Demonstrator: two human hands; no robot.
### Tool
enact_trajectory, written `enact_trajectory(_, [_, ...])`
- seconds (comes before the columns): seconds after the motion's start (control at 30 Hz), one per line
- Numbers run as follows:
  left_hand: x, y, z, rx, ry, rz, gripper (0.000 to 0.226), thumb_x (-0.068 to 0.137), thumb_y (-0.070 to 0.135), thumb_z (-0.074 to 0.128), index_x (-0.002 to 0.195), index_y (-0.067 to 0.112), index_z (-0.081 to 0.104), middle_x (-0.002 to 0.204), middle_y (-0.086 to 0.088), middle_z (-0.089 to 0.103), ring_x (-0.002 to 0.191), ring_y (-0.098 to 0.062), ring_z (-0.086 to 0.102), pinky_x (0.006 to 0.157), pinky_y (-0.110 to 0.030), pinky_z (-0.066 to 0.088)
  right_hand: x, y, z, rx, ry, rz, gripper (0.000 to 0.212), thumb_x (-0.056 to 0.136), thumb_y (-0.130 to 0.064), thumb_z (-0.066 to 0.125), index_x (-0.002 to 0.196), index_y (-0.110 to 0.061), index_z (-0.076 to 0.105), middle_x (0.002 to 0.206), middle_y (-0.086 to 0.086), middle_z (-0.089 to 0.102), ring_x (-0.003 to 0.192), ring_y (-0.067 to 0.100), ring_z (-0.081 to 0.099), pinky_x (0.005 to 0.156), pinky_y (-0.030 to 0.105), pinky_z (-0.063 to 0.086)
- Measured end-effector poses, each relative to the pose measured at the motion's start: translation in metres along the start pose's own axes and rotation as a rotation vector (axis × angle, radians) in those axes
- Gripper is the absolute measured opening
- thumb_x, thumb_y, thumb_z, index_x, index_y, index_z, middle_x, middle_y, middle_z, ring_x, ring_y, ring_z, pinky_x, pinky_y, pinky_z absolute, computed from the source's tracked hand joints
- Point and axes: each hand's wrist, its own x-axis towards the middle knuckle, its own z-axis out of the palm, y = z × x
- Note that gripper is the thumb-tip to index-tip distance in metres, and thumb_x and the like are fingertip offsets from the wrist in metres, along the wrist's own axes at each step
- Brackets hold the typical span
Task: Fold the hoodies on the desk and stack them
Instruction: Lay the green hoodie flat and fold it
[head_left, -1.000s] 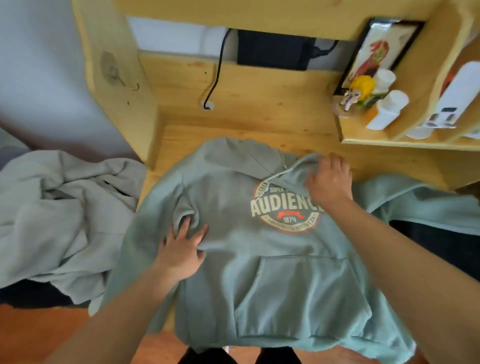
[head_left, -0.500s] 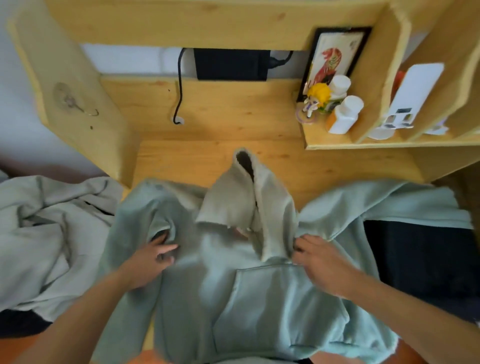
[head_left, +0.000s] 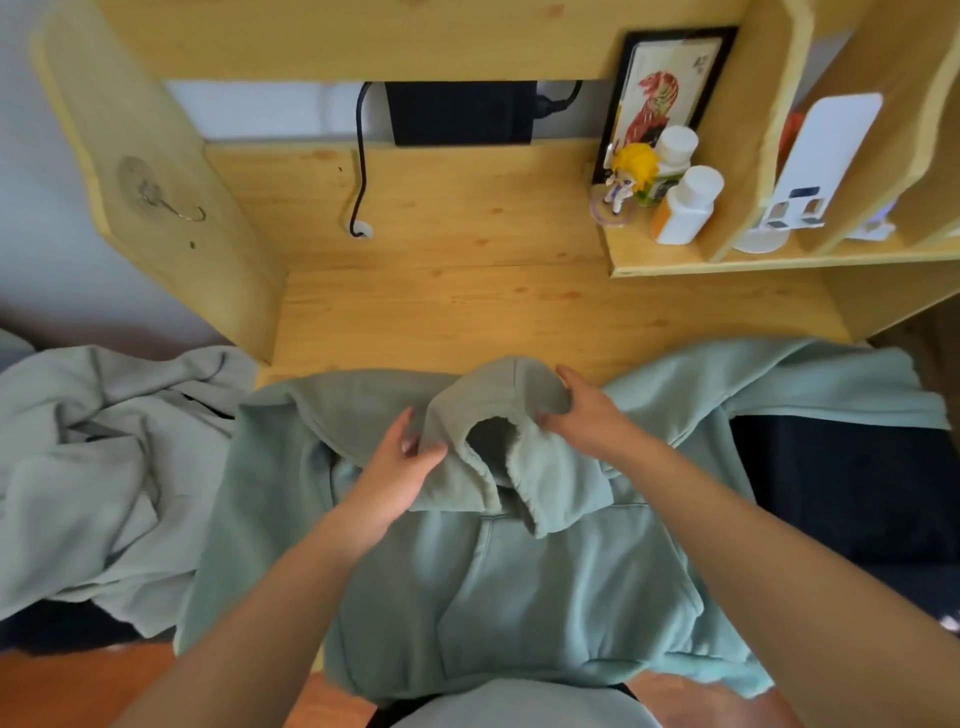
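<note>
A pale wooden desk (head_left: 467, 291) fills the upper half of the frame, with a shelf unit at the upper right carrying a framed picture (head_left: 660, 98), a small figurine (head_left: 626, 176) and two white bottles (head_left: 685, 208); a black cable (head_left: 361, 166) drops down the back panel at top centre.

The task looks barely under way. One mint-green hoodie (head_left: 519, 571) lies face up across the desk's near edge at centre frame, pocket toward the bottom, its sleeve (head_left: 779, 379) still stretched out to the right and its body unfolded. Only its hood (head_left: 498, 415) has been brought down over the chest, where it sits rumpled, the opening gaping toward the camera. A second hoodie (head_left: 93, 467), grey-green, lies in a loose heap at the left of the frame, off the desk's side — untouched as far as can be seen. No folded stack is visible anywhere, so sleeves, body folds and stacking all appear to remain.

Both forearms reach up from the bottom corners and meet at the hood. The left hand (head_left: 400, 467) pinches the hood's left edge between thumb and curled fingers. The right hand (head_left: 587, 415) rests on the hood's right side, fingers fairly spread and bent over the cloth — pressing or lightly gripping; I cannot tell which.
</note>
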Motion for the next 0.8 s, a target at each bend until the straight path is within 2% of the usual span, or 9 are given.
enact_trajectory(0.1, [0.018, 0.018, 0.002, -0.001, -0.045, 0.005, 0.055, 0.093, 0.031, 0.074, 0.143, 0.029, 0.050, 0.130, 0.008, 0.066, 0.119, -0.018, 0.065, 0.101, -0.039, 0.052, -0.005, -0.020, -0.013, 0.065, 0.070, -0.096, 0.041, 0.085, -0.005, 0.061, 0.119, -0.028, 0.064, 0.109, -0.003, 0.068, 0.107, 0.023, 0.064, 0.081, 0.032, 0.054])
enact_trajectory(0.23, [0.000, 0.047, -0.018, -0.175, -0.126, 0.274, 0.039, 0.072, 0.014, 0.084, 0.109, 0.016, 0.073, 0.102, -0.001, 0.077, 0.096, -0.018, 0.072, 0.083, -0.032, 0.058, -0.061, -0.031, -0.058, 0.491, 0.064, -0.293, 0.046, 0.079, 0.021, 0.054, 0.090, -0.021, 0.070, 0.090, -0.002, 0.072, 0.085, 0.016, 0.066, 0.074, 0.028, 0.051])
enact_trajectory(0.33, [-0.042, 0.051, -0.047, 0.026, -0.503, 0.436, 0.031, 0.069, 0.007, 0.078, 0.096, 0.023, 0.077, 0.113, 0.000, 0.073, 0.110, -0.013, 0.067, 0.099, -0.022, 0.048, -0.119, -0.015, -0.078, 0.494, -0.195, -0.398, 0.062, 0.071, 0.036, 0.045, 0.072, -0.022, 0.068, 0.085, -0.001, 0.068, 0.085, 0.013, 0.061, 0.076, 0.024, 0.046])
enact_trajectory(0.43, [-0.047, 0.019, -0.059, 0.541, -0.700, 0.266, 0.046, 0.078, -0.005, 0.055, 0.088, 0.033, 0.079, 0.114, 0.010, 0.074, 0.116, -0.004, 0.064, 0.102, -0.016, 0.042, -0.149, 0.023, -0.076, 0.110, -0.662, -0.219, 0.055, 0.082, 0.026, 0.043, 0.091, -0.017, 0.075, 0.104, -0.006, 0.075, 0.108, 0.008, 0.067, 0.096, 0.022, 0.047])
enact_trajectory(0.5, [-0.035, -0.010, -0.056, 0.771, -0.494, 0.209, 0.038, 0.089, 0.001, 0.056, 0.078, 0.034, 0.073, 0.092, 0.013, 0.075, 0.099, -0.005, 0.069, 0.086, -0.021, 0.047, -0.145, 0.052, -0.059, 0.046, -0.641, -0.014, 0.039, 0.095, 0.011, 0.046, 0.105, -0.015, 0.073, 0.106, -0.003, 0.076, 0.109, 0.011, 0.068, 0.098, 0.026, 0.049])
enact_trajectory(0.57, [-0.019, -0.037, -0.046, 0.779, -0.163, 0.048, 0.022, 0.094, 0.011, 0.058, 0.077, 0.020, 0.069, 0.081, 0.000, 0.072, 0.087, -0.022, 0.071, 0.077, -0.032, 0.051, -0.124, 0.079, -0.040, 0.275, -0.256, 0.188, 0.021, 0.097, 0.003, 0.053, 0.102, -0.009, 0.070, 0.097, 0.008, 0.074, 0.094, 0.021, 0.070, 0.088, 0.032, 0.053])
enact_trajectory(0.67, [-0.010, -0.051, -0.029, 0.088, 0.156, -0.334, 0.017, 0.100, 0.029, 0.061, 0.093, 0.013, 0.061, 0.092, -0.013, 0.065, 0.072, -0.028, 0.065, 0.067, -0.037, 0.053, -0.088, 0.105, -0.019, 0.581, 0.158, 0.455, 0.007, 0.095, -0.004, 0.059, 0.098, -0.006, 0.064, 0.094, 0.016, 0.065, 0.080, 0.024, 0.065, 0.074, 0.039, 0.059])
enact_trajectory(0.73, [-0.002, -0.047, -0.021, -0.312, 0.220, -0.446, 0.020, 0.100, 0.032, 0.062, 0.109, 0.015, 0.057, 0.102, -0.012, 0.063, 0.081, -0.028, 0.065, 0.069, -0.038, 0.053, -0.070, 0.106, -0.010, 0.804, 0.124, 0.528, 0.005, 0.097, -0.013, 0.061, 0.100, -0.009, 0.062, 0.095, 0.013, 0.062, 0.077, 0.023, 0.065, 0.064, 0.036, 0.059])
enact_trajectory(0.8, [0.010, -0.042, -0.017, -0.473, 0.285, -0.434, 0.024, 0.100, 0.031, 0.062, 0.117, 0.016, 0.056, 0.105, -0.011, 0.064, 0.084, -0.025, 0.065, 0.071, -0.036, 0.053, -0.053, 0.101, -0.003, 1.051, 0.128, 0.550, 0.016, 0.099, -0.023, 0.061, 0.109, -0.011, 0.062, 0.094, 0.009, 0.064, 0.075, 0.021, 0.067, 0.056, 0.032, 0.058])
